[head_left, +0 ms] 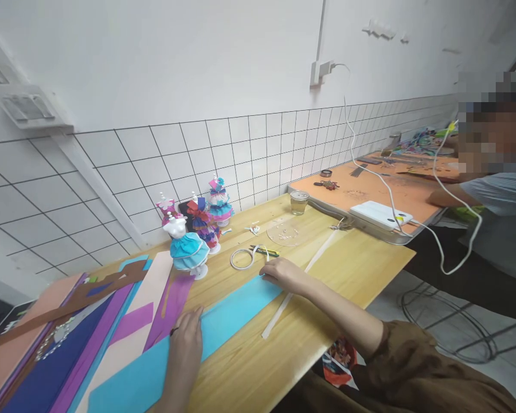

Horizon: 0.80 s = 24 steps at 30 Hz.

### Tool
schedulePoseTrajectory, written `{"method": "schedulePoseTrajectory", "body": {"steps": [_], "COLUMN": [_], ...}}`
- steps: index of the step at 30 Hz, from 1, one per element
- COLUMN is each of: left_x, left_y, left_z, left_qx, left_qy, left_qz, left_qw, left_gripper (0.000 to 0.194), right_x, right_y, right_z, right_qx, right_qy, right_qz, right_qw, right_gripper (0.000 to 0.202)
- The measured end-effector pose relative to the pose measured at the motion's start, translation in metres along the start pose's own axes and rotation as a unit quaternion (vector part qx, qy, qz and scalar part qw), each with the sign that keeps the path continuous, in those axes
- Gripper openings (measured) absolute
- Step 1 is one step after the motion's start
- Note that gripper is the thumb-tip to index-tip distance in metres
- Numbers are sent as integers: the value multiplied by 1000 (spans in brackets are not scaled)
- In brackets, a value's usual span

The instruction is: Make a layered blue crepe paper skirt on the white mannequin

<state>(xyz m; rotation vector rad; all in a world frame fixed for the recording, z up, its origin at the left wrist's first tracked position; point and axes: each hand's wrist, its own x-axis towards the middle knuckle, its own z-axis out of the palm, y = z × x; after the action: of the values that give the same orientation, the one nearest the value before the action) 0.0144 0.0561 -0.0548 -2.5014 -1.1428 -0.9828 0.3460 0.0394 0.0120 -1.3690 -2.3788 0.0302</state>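
Observation:
A long blue strip of paper or cloth [241, 304] lies slantwise on the wooden table. Flat on its nearer part rests my left hand [186, 341], its fingers stretched out and a dark band on one finger. At the strip's far edge, the fingers of my right hand [281, 274] are pressed together. A white tape runs to those fingers from a tape roll [241, 260]; the fingertips partly hide where it ends. Beside the roll lies a yellow and black cutter [266, 251]. A pale narrow strip [322, 252] passes by my right wrist.
Small dress forms in ruffled dresses [189, 252] stand by the wall. Coloured sheets [81, 344] are layered at left. A cup of liquid [299, 202] and a clear disc with small bits [284, 233] sit farther back. At right are a white cabled box [380, 215] and a person at an orange table.

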Motion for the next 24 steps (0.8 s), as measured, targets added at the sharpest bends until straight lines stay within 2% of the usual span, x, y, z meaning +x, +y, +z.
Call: {"method": "schedulePoseTrajectory", "body": {"steps": [8, 15, 21, 24], "left_x": [2, 0, -4, -7], "left_y": [0, -3, -7, -13], "left_z": [2, 4, 6, 9], "left_qx": [-8, 18, 24, 33], "left_qy": [42, 41, 41, 39], "left_qz": [1, 28, 2, 13], "left_qw": [999, 999, 999, 999], "left_gripper": [28, 27, 28, 28], "right_x": [-3, -5, -6, -7], "right_y": [18, 28, 31, 32], "right_z": [10, 23, 28, 30], "right_qx": [-5, -2, 3, 3], "right_qy": [-6, -3, 11, 17], "right_qz": [27, 37, 42, 45], "right_qw": [1000, 999, 999, 999], "right_gripper": [17, 22, 26, 28]}}
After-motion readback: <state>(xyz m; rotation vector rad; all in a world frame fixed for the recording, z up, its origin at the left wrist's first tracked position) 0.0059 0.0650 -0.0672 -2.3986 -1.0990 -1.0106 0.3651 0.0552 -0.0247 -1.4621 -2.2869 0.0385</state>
